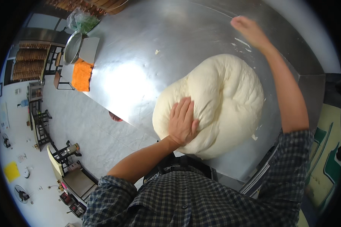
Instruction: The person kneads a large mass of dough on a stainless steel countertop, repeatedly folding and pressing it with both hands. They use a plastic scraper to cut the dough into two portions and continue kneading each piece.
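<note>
A very large, pale mass of dough (pixel 230 105) lies folded on the stainless steel worktop (pixel 130 37), close to my body. My left hand (pixel 183 120) rests flat on the dough's left part, with its fingers pointing away from me. Out over the worktop at the upper right is my right hand (pixel 248 29), slightly blurred and apart from the dough. Nothing shows in it, and its fingers look drawn together. Smears and scraps of dough (pixel 242 43) stick to the metal below that hand.
At the worktop's left end are an orange cloth (pixel 82 74), a white board (pixel 89 49), a metal bowl (pixel 73 47) and a plastic bag with green contents (pixel 83 22). A raised metal edge (pixel 311 88) bounds the right side.
</note>
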A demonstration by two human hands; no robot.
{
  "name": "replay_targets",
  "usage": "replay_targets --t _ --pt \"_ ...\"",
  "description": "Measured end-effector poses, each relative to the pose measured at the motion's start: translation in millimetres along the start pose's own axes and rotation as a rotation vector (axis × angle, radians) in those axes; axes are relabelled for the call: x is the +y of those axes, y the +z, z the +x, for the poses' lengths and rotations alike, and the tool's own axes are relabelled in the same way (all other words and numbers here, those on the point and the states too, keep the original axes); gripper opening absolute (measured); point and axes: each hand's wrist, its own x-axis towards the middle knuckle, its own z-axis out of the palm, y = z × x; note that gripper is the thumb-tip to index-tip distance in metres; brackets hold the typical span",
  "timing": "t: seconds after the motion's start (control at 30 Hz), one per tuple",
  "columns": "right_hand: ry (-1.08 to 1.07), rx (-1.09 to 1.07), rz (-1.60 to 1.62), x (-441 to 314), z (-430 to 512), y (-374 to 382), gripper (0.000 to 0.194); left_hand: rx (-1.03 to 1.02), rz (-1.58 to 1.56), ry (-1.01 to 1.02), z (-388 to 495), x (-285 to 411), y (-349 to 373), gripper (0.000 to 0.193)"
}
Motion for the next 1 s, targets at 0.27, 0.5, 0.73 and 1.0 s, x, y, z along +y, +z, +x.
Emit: replay_targets --t 0.27,0.5,0.73,1.0 --pt "0.677 -0.338 0.932 127.9 12.3 114.0 0.067 0.085 0.280 0.081 173.9 -145.6 93.8 0.069" --pt "0.434 0.040 -0.260 -61.2 -141.1 132.1 0.060 -0.281 -0.006 -0.007 193.8 -129.6 -9.3 0.070" --pt "-0.007 0.413 -0.464 -96.3 -266.0 285.3 0.081 -0.748 -0.681 -0.310 265.5 -180.8 -81.7 0.055" --pt "0.021 0.501 -0.484 23.0 -87.3 285.3 0.093 -0.815 -0.221 0.332 315.0 -215.5 96.7 0.045"
